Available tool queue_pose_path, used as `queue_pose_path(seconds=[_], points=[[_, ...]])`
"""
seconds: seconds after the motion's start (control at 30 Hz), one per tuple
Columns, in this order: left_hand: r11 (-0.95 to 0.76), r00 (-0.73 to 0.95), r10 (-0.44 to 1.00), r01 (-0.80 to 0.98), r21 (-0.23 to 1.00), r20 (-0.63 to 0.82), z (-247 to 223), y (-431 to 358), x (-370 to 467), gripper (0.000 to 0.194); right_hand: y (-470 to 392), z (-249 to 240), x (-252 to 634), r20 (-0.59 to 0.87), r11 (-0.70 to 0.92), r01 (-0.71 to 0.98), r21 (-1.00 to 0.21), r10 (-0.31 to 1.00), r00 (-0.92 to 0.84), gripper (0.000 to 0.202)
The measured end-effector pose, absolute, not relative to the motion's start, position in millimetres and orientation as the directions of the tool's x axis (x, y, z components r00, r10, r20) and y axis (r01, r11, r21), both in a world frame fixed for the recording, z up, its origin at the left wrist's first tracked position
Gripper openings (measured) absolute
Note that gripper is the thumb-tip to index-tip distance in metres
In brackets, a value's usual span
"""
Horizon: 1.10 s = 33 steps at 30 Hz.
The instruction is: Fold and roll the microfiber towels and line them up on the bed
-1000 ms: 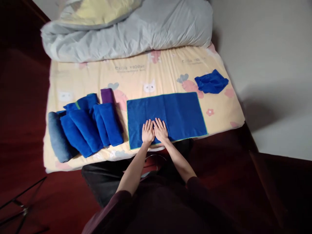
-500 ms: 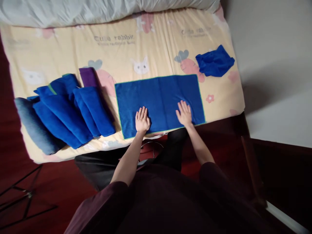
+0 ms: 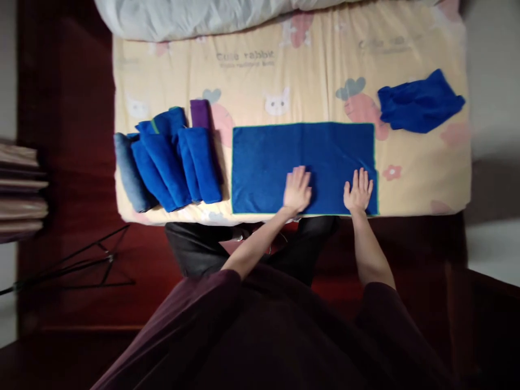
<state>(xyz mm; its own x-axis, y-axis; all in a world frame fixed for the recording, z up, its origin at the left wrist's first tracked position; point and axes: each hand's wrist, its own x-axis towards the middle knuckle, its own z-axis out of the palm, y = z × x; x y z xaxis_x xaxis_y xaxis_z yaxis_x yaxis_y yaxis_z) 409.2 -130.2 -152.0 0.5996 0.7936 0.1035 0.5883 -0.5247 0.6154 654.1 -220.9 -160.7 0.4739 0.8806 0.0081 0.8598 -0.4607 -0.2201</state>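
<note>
A blue towel [image 3: 264,162] with a thin green edge lies spread out flat near the front edge of the bed. My left hand [image 3: 298,189], slightly blurred, is over the towel's middle, palm down with fingers stretched. Near the towel's right edge, my right hand [image 3: 359,190] rests flat on it, fingers apart. Neither hand grips anything. To the left lie several folded or rolled blue towels [image 3: 162,168], with a grey-blue one [image 3: 134,179] at their outer side and a purple one [image 3: 200,115] partly hidden behind them.
A crumpled blue cloth [image 3: 420,103] lies at the right of the bed's patterned sheet [image 3: 325,65]. A pale quilt [image 3: 182,19] runs along the far side. On the floor at the left stands a thin black stand [image 3: 109,257], and pleated fabric [image 3: 20,189] hangs at the far left.
My left hand has slid right over the towel, from its left part to its middle. My right hand has moved right, near the towel's right edge. The camera view has turned and shifted left.
</note>
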Motion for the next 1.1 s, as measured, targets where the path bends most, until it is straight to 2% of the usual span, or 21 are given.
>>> queue_pose_path(seconds=[0.07, 0.13, 0.27, 0.53, 0.67, 0.77, 0.87, 0.97, 1.03, 1.1], points=[[-0.638, 0.726, 0.674, 0.479, 0.603, 0.138, -152.1, -148.1, 463.4, 0.063, -221.2, -163.4, 655.9, 0.028, -0.448, 0.868, -0.214, 0.886, 0.464, 0.064], [-0.663, 0.759, 0.642, 0.479, 0.575, 0.109, -155.5, -155.1, 493.8, 0.061, -220.9, -165.4, 656.8, 0.030, -0.445, 0.871, -0.209, 0.887, 0.461, 0.064], [-0.644, 0.734, 0.676, 0.546, 0.537, 0.065, -166.1, -137.5, 453.0, 0.060, -220.4, -168.3, 656.6, 0.032, -0.457, 0.867, -0.197, 0.881, 0.472, 0.065], [-0.301, 0.338, 0.941, 0.861, 0.411, -0.019, -157.0, -85.7, 271.2, 0.067, -220.3, -168.0, 655.8, 0.024, -0.451, 0.877, -0.166, 0.887, 0.461, 0.066], [-0.213, 0.245, 0.969, 0.895, 0.393, -0.032, -153.3, -76.6, 237.7, 0.070, -220.0, -162.4, 652.5, 0.028, -0.454, 0.871, -0.187, 0.884, 0.467, 0.066], [-0.200, 0.223, 0.975, 0.896, 0.396, -0.013, -151.6, -79.5, 252.2, 0.071, -219.7, -159.2, 650.6, 0.021, -0.456, 0.865, -0.209, 0.882, 0.470, 0.066], [-0.371, 0.397, 0.917, 0.824, 0.428, 0.030, -146.3, -99.2, 317.3, 0.068, -219.7, -158.9, 650.6, 0.023, -0.457, 0.863, -0.213, 0.881, 0.472, 0.066], [-0.637, 0.682, 0.726, 0.620, 0.459, 0.087, -139.3, -125.6, 420.8, 0.064, -220.3, -160.7, 652.1, 0.025, -0.456, 0.865, -0.211, 0.882, 0.471, 0.066], [-0.730, 0.780, 0.615, 0.507, 0.458, 0.117, -137.7, -132.1, 484.2, 0.063, -220.6, -162.1, 653.1, 0.024, -0.448, 0.866, -0.222, 0.886, 0.464, 0.066], [-0.748, 0.803, 0.583, 0.468, 0.470, 0.128, -141.1, -123.3, 519.2, 0.062, -220.9, -163.1, 653.7, 0.032, -0.443, 0.867, -0.229, 0.886, 0.462, 0.066]])
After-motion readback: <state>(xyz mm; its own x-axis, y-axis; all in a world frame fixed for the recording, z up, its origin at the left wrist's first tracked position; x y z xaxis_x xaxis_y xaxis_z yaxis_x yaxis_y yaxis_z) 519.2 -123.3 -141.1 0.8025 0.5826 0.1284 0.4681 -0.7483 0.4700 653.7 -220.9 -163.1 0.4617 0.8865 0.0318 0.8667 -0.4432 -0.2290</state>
